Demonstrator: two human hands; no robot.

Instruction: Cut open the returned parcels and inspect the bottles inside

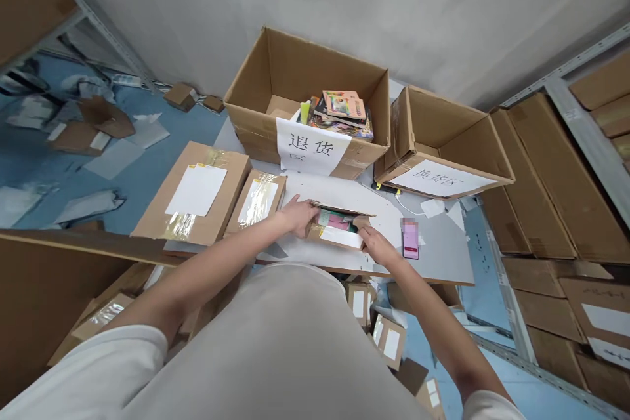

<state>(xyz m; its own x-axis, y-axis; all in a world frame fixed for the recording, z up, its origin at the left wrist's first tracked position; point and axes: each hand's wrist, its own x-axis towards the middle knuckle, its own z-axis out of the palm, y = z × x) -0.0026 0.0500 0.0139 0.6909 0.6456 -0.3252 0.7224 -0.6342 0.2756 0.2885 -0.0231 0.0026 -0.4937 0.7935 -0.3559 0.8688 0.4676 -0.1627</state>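
Note:
A small cardboard box (315, 232) lies near the table's front edge with its top partly opened. Inside it shows something pink and green (336, 220), whose kind I cannot make out. My left hand (300, 215) grips the box's left end, fingers bent over its edge. At the opposite end my right hand (377, 244) pinches the right side, close to a raised flap (362, 222). A white label (340, 237) covers part of the box's front. To the right of my right hand lies a phone (410, 239) with a pink screen.
Behind stand two large open cartons, one (251, 128) holding several books (344, 111), the other carton (401, 138) to its right. Two taped parcels, a large one (147, 223) and a smaller one (275, 200), sit left. Shelving with boxes (536, 177) rises right.

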